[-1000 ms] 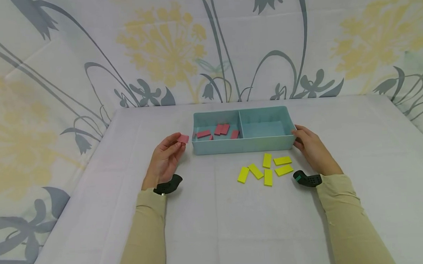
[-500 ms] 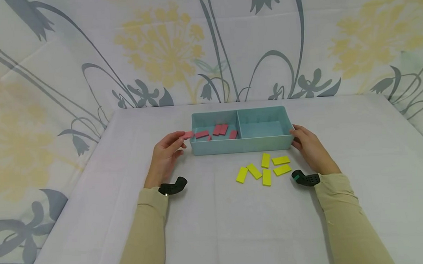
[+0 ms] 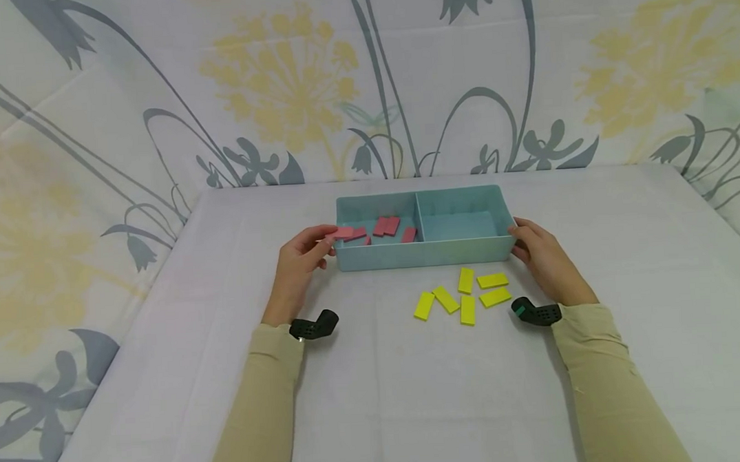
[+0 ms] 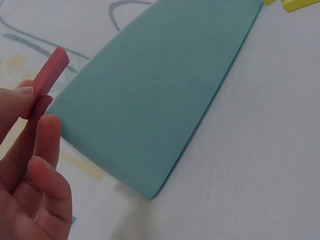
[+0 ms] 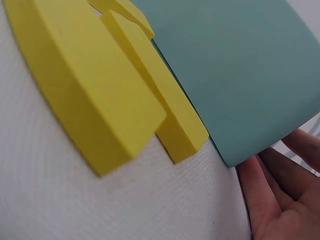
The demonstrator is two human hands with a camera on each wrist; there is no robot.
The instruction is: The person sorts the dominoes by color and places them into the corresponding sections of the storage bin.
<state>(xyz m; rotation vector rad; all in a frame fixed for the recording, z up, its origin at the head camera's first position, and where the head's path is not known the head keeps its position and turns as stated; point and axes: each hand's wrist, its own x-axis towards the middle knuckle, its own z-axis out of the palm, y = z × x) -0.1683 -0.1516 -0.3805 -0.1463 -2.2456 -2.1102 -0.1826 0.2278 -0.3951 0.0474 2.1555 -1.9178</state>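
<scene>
My left hand pinches a pinkish-red rectangular block between thumb and fingertips, over the left rim of a blue-green two-compartment box. In the left wrist view the same block sticks up from the fingertips beside the box wall. Several red blocks lie in the box's left compartment; the right one shows only its bare floor. At the box's right end, my right hand grips the corner, its fingers against the end wall in the right wrist view.
Several yellow rectangular blocks lie scattered on the white tablecloth just in front of the box, toward its right half. A floral-patterned cloth hangs behind the table. Each wrist wears a black device.
My left hand has moved right with the red block, from beside the box to over its left rim. My right hand stays at the right end, and the yellow blocks have not moved.
</scene>
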